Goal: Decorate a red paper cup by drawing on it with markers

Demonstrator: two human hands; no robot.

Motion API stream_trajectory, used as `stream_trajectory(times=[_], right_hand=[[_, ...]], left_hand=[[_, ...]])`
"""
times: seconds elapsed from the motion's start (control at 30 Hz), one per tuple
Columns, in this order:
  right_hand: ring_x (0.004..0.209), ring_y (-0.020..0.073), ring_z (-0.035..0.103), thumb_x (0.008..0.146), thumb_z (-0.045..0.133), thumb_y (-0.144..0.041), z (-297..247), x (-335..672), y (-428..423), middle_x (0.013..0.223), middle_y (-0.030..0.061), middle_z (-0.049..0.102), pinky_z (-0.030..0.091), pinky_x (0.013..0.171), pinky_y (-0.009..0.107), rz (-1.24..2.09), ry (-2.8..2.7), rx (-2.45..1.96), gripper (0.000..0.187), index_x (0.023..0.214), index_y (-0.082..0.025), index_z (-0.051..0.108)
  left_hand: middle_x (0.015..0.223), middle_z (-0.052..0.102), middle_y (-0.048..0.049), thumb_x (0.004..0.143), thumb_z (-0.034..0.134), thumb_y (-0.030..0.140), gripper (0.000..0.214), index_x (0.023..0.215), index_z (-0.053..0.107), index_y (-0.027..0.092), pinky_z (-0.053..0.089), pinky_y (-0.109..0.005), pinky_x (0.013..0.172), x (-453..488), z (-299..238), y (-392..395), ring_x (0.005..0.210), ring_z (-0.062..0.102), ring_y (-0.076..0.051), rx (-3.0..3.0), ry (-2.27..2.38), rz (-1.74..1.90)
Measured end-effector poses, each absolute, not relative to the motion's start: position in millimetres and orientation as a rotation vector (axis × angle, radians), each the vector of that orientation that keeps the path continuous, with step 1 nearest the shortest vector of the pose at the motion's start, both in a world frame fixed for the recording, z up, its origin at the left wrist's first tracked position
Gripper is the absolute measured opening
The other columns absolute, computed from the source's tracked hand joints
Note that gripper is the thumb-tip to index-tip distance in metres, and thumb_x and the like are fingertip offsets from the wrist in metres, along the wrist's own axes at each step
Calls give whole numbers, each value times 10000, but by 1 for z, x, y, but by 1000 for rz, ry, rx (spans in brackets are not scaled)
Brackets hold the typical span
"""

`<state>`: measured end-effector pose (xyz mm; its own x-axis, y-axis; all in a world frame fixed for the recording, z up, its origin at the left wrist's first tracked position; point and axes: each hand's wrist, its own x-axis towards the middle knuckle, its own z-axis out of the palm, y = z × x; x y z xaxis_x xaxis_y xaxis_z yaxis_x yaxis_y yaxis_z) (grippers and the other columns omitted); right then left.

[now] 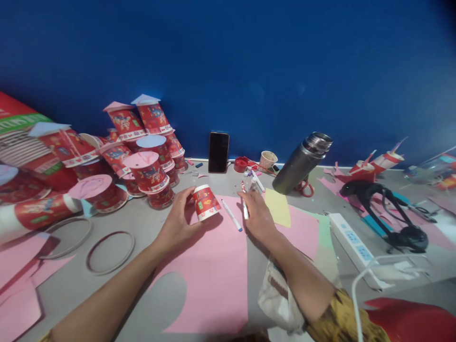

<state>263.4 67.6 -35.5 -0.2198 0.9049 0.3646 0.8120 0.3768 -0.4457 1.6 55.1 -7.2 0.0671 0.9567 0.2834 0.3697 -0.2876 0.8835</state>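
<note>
My left hand (181, 218) is closed around a small red patterned paper cup (206, 203), which is upside down and slightly tilted above the pink paper (213, 285). In my right hand (259, 216) is a white and red marker pen (244, 197), held near upright with its lower end by my fingers. Between the two hands, a white marker with a blue end (232, 216) lies on the sheet. A curved piece has been cut from the sheet's left edge. Under my right forearm lies a pale cloth-like item (278, 299).
Stacked red paper cups (142, 171) with paper tops crowd the left, near two grey rings (110, 251). A phone (218, 152) leans on the blue wall. A dark flask (302, 164) stands tilted beyond my right hand; a power strip (352, 247) and black headset (384, 213) lie right.
</note>
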Motion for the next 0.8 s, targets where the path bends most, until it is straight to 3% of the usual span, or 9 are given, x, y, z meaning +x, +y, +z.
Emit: stream_trajectory(times=[0.23, 0.47, 0.67, 0.8], right_hand=[[1265, 326, 620, 943, 553, -4, -38, 264, 71, 1283, 166, 664, 565, 1089, 482, 225, -2169, -1487, 547, 1439, -212, 656], [1258, 311, 604, 824, 617, 83, -40, 262, 72, 1314, 162, 643, 556, 1072, 429, 229, -2330, -1535, 704, 1478, -178, 627], [1237, 302, 611, 905, 564, 52, -33, 253, 68, 1314, 171, 642, 525, 1090, 416, 215, -2439, -1518, 624, 1488, -163, 624], [1249, 304, 603, 867, 606, 66, -26, 252, 66, 1341, 174, 634, 510, 1084, 407, 223, -2502, -1517, 677, 1506, -156, 604]], left_hand=[[1488, 547, -167, 814, 844, 474, 814, 1497, 476, 225, 548, -586, 1173, 0, -19, 58, 1402, 614, -365, 1853, 1319, 1303], [1484, 491, -158, 811, 870, 457, 874, 1541, 426, 273, 555, -612, 1147, -14, -33, 65, 1427, 563, -378, 1959, 1316, 1286], [1463, 478, -148, 831, 848, 434, 827, 1528, 426, 289, 552, -622, 1142, -10, -30, 60, 1427, 543, -377, 2027, 1339, 1284], [1490, 478, -168, 825, 841, 384, 861, 1544, 382, 266, 545, -625, 1144, -7, -30, 59, 1436, 528, -386, 2095, 1361, 1315]])
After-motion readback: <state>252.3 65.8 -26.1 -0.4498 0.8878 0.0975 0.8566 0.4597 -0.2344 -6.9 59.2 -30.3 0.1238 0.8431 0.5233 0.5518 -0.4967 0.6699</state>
